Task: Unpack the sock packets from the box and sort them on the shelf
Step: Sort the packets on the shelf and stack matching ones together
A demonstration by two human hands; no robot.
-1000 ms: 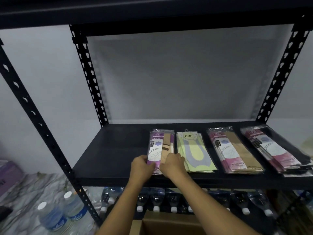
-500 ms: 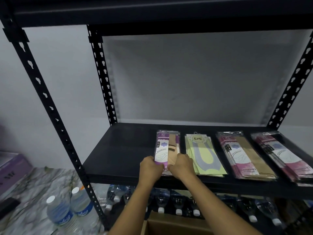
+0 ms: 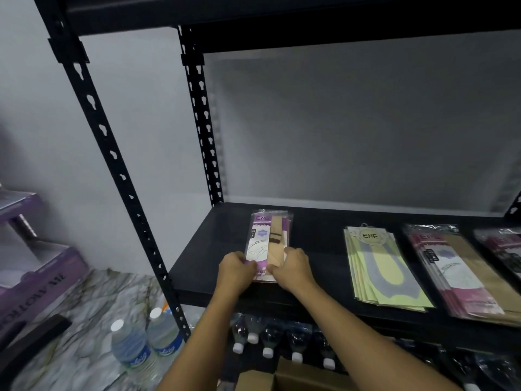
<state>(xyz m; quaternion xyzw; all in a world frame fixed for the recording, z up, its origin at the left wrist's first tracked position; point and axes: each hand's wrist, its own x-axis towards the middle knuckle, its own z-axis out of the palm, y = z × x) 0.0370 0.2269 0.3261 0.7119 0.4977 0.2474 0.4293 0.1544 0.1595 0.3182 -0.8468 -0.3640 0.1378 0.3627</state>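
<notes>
step: squaring up the purple-and-beige sock packets in clear plastic (image 3: 269, 246) on the black metal shelf board (image 3: 203, 258); lying flat at the left end of the row, near end just inside the front lip
left hand (image 3: 236, 273): pinching the near-left edge of the purple packets; curling fingers round it
right hand (image 3: 293, 266): gripping the near-right edge of the same pile; curling fingers over the top
neighbours: lying well apart to the right, a slightly fanned pile of yellow-green flat card packets (image 3: 383, 266); then pink-and-tan plastic packets (image 3: 456, 272); then a pink-and-dark pile (image 3: 504, 246), cut off by the frame edge
doing it well: squeezing both sides inward evenly so the edges line up; keeping the long side parallel to the yellow-green pile; leaving a clear gap to it so the sorts are not mixing
depth: probably worth nudging the pile a little back from the lip; avoiding any overhang
risk: slick sleeves likely sliding over each other; pressing down lightly while aligning, not dragging only the top packet
release: letting go with both hands together, lifting straight up; avoiding a sideways flick
progress: judging as mid-task; four sorts already laid out
box: sitting below the shelf, a brown cardboard box (image 3: 262, 379), open; not showing its contents
</notes>
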